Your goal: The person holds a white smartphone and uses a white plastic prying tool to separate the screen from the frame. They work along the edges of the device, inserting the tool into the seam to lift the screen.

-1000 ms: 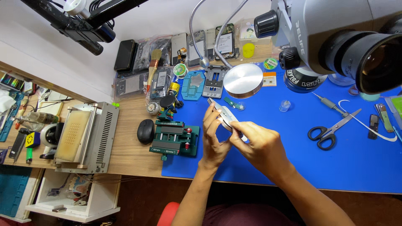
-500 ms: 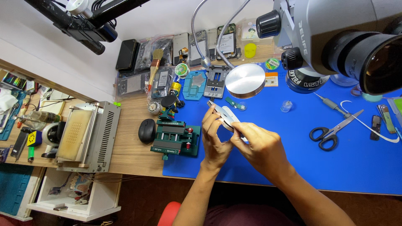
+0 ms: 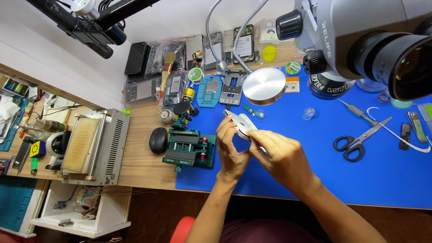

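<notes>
Both hands are together over the blue mat (image 3: 288,180), and they hold one thing between them: a phone (image 3: 240,123), silver and flat, tilted up from the mat. The left hand (image 3: 231,148) grips its lower edge with the fingers curled around it. The right hand (image 3: 281,155) is closed on the near end of the phone, its fingertips pressing on the surface.

Just to the left of the left hand stands a green clamp (image 3: 189,148), and beside that a black mouse (image 3: 158,140). Beyond the hands lies a round metal plate (image 3: 264,85). Well to the right of the right hand lie scissors (image 3: 357,140). Above the right hand hangs a grey microscope (image 3: 369,36).
</notes>
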